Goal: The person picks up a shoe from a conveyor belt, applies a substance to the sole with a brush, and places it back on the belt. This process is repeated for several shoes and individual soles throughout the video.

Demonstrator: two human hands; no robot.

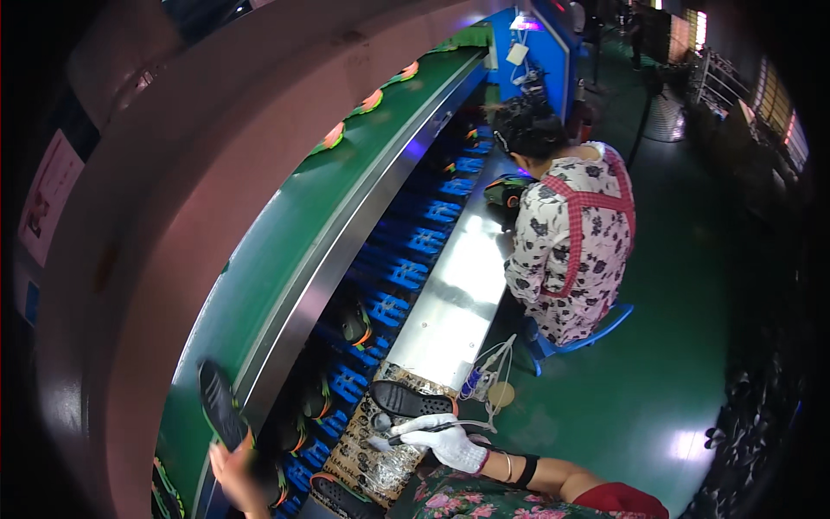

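Note:
At the lower left, my bare left hand (233, 477), slightly blurred, grips the orange heel end of a dark shoe sole (223, 402) over the green conveyor belt's edge. My right hand (445, 441), in a white glove, is closed around a brush (385, 443) with pale bristles and a thin tube running from it. Just beyond the glove, a black perforated sole (411, 400) with an orange end lies on the spotted work surface (354, 450). A small round pot (381, 421) sits beside the brush. Nearer to me rests another dark sole (337, 496), partly cut off.
The green belt (285, 225) carries orange and green shoe parts (372, 101). Beside it runs a lower rack of blue holders (389, 307) with several dark soles. A metal tabletop (454, 294) leads to a co-worker (579, 233) on a blue stool (596, 330). Tubing (497, 372) hangs at the table's right edge.

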